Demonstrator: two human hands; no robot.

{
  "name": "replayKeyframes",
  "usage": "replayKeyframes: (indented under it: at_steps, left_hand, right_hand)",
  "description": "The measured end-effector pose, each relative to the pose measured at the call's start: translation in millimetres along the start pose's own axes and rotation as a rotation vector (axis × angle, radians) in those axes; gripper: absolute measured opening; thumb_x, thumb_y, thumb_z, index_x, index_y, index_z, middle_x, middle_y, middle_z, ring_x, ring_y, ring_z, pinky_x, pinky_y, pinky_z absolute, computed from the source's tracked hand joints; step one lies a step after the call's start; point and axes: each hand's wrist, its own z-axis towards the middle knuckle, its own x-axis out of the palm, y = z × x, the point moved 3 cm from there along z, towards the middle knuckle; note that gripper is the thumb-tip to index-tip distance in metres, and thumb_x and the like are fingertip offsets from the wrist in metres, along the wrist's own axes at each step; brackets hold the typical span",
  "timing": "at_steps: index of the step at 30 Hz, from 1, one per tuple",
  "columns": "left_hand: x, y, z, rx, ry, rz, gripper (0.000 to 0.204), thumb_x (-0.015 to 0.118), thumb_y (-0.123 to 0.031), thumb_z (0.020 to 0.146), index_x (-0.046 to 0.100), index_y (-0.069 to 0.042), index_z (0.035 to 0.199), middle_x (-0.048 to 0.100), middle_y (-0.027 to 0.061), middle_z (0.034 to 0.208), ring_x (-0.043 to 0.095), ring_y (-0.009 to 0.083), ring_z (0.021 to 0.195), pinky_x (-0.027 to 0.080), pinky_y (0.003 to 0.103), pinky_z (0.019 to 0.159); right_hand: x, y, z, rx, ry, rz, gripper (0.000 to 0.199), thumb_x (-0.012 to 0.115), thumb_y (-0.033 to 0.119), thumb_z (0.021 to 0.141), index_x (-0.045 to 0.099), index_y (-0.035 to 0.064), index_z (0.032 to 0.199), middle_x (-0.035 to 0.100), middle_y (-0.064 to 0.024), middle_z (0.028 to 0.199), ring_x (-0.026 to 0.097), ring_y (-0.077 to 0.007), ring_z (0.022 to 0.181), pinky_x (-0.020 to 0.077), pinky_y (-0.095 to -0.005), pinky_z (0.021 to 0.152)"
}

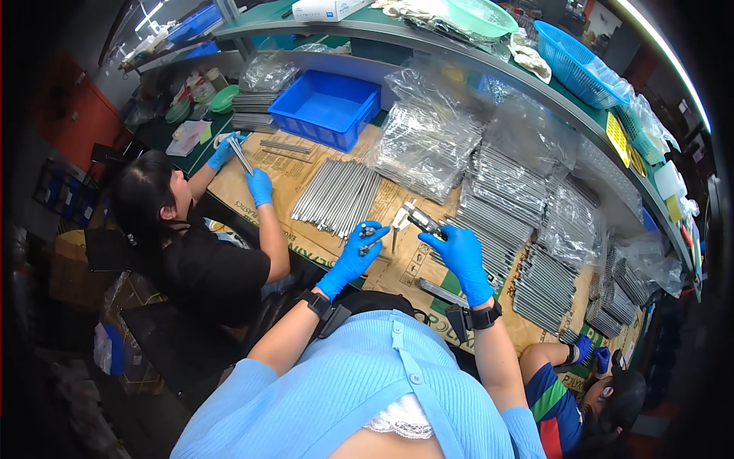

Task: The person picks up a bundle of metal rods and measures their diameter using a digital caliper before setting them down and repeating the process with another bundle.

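My left hand point(352, 258), in a blue glove, is closed round several metal rods point(368, 229), seen nearly end-on. Also gloved in blue, my right hand point(463, 256) grips a caliper point(419, 218) with a dark body and silver jaws. The jaws point left, toward the left hand, above the paper-covered table. Whether a rod sits between them is too small to tell. Just beyond my left hand lies a row of silver rods point(336, 195). A short metal bar point(449, 294) rests on the paper below my right hand.
A blue bin point(325, 115) stands at the back left. Stacked rods point(489, 226) and clear plastic bags point(428, 141) cover the right and back. A shelf point(459, 42) with baskets overhangs the far side. A gloved co-worker point(206, 222) holds rods at left; another point(573, 398) works at lower right.
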Motion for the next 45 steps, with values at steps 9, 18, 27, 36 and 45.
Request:
replayKeyframes:
  at_steps: [9, 18, 27, 36, 45]
  left_hand:
    - [-1.5, -7.7, -14.4, 0.09, -0.064, 0.187, 0.033, 0.052, -0.004, 0.085, 0.06, -0.006, 0.117, 0.047, 0.0088, 0.119, 0.05, 0.0217, 0.107, 0.038, 0.031, 0.094]
    - [-2.5, 0.3, 7.0, -0.024, -0.07, 0.09, 0.031, 0.052, -0.013, 0.09, 0.058, -0.006, 0.12, 0.047, 0.0119, 0.119, 0.049, 0.0243, 0.107, 0.037, 0.032, 0.094]
    - [4.6, 2.0, 21.1, -0.008, -0.096, -0.056, 0.044, 0.058, -0.012, 0.087, 0.042, 0.0, 0.126, 0.046, 0.0142, 0.116, 0.048, 0.0256, 0.109, 0.038, 0.032, 0.094]
    - [16.3, 3.8, 25.6, -0.014, -0.088, -0.062, 0.054, 0.063, -0.014, 0.084, 0.031, -0.002, 0.126, 0.051, 0.0143, 0.111, 0.053, 0.0213, 0.105, 0.044, 0.031, 0.088]
    - [22.3, 6.8, 24.8, -0.022, -0.096, -0.082, 0.056, 0.066, -0.015, 0.082, 0.032, -0.001, 0.126, 0.051, 0.0147, 0.111, 0.053, 0.0226, 0.104, 0.044, 0.032, 0.088]
  right_hand:
    - [-8.3, 18.2, 12.9, -0.056, -0.123, -0.003, 0.051, 0.065, 0.055, 0.074, 0.063, 0.0045, 0.069, 0.056, -0.0132, 0.053, 0.057, -0.0283, 0.048, 0.0419, -0.036, 0.045]
    - [29.1, 31.1, 12.8, -0.163, -0.156, -0.012, 0.051, 0.063, 0.052, 0.077, 0.06, 0.003, 0.066, 0.057, -0.0141, 0.055, 0.059, -0.0291, 0.051, 0.0456, -0.0367, 0.045]
    - [35.1, 18.2, -9.6, -0.127, -0.113, -0.004, 0.049, 0.066, 0.051, 0.076, 0.062, 0.0027, 0.067, 0.054, -0.0131, 0.05, 0.056, -0.027, 0.046, 0.0418, -0.0348, 0.043]
    - [30.3, 8.5, -11.5, -0.082, 0.019, 0.091, 0.054, 0.064, 0.055, 0.075, 0.061, 0.0022, 0.063, 0.053, -0.0134, 0.05, 0.053, -0.0257, 0.043, 0.0393, -0.0356, 0.042]
    - [19.8, 9.0, -9.0, -0.105, 0.077, 0.007, 0.056, 0.064, 0.056, 0.074, 0.061, 0.0017, 0.063, 0.053, -0.0138, 0.051, 0.051, -0.0254, 0.043, 0.0381, -0.0358, 0.043]
